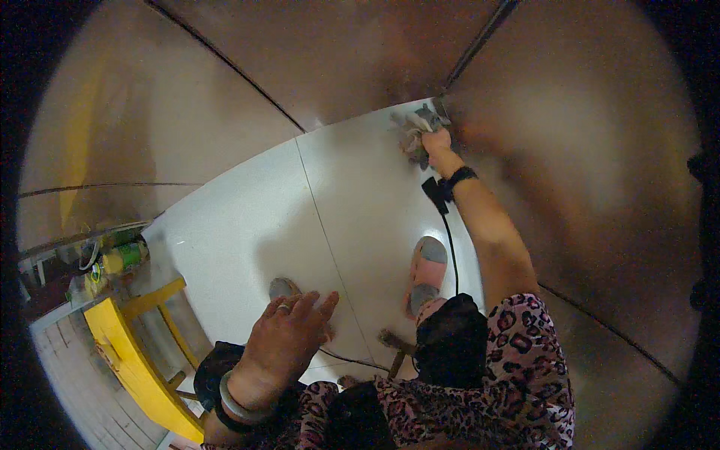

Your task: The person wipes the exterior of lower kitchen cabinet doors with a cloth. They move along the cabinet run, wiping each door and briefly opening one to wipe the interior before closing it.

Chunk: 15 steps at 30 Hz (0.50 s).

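My right hand [437,145] reaches out to the far corner of the pale tiled floor [242,219]. Bunched in its fingers is a grey and whitish cloth [415,135], blurred, so its exact shape is unclear. The cloth lies low against the foot of the brown tiled wall [365,62]. Close to me, my left hand [295,334] hovers above the left shoe [283,288] with its fingers apart and nothing in them. A ring and a pale bangle show on that hand and wrist. The black strap [462,176] circles my right wrist.
A yellow wooden stool [140,365] stands at the lower left. Behind it are a green and yellow container [125,257] and other clutter. A black cable [453,253] runs from a dark block [435,194] below my right wrist. My right slipper [428,274] rests near the wall.
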{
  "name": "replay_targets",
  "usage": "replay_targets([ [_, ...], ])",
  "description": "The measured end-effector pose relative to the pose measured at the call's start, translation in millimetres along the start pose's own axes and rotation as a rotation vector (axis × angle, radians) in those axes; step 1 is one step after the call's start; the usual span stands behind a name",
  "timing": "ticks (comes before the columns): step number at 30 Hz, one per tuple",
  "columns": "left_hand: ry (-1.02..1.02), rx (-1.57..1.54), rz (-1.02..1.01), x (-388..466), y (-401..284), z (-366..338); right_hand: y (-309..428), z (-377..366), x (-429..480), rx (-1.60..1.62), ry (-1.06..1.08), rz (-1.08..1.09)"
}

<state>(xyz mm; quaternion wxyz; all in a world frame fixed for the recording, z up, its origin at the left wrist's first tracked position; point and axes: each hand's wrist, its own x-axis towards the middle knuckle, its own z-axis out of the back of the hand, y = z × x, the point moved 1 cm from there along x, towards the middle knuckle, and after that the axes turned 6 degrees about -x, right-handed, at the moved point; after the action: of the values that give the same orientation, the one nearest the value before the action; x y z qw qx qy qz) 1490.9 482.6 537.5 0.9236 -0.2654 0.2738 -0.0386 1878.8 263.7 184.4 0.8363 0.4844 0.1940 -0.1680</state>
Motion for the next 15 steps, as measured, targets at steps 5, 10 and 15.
replay_targets([
  [5,-0.008,0.044,-0.031,1.6,-12.5,-7.5,8.4,14.8,-23.3,0.399,0.106,-0.162],
  [10,-0.013,0.035,0.008,2.3,-15.0,-9.2,31.1,3.4,2.5,0.485,0.053,-0.019],
  [15,0.003,0.013,0.020,-5.6,-1.9,-2.5,24.6,-19.2,30.2,0.174,-0.107,0.176],
])
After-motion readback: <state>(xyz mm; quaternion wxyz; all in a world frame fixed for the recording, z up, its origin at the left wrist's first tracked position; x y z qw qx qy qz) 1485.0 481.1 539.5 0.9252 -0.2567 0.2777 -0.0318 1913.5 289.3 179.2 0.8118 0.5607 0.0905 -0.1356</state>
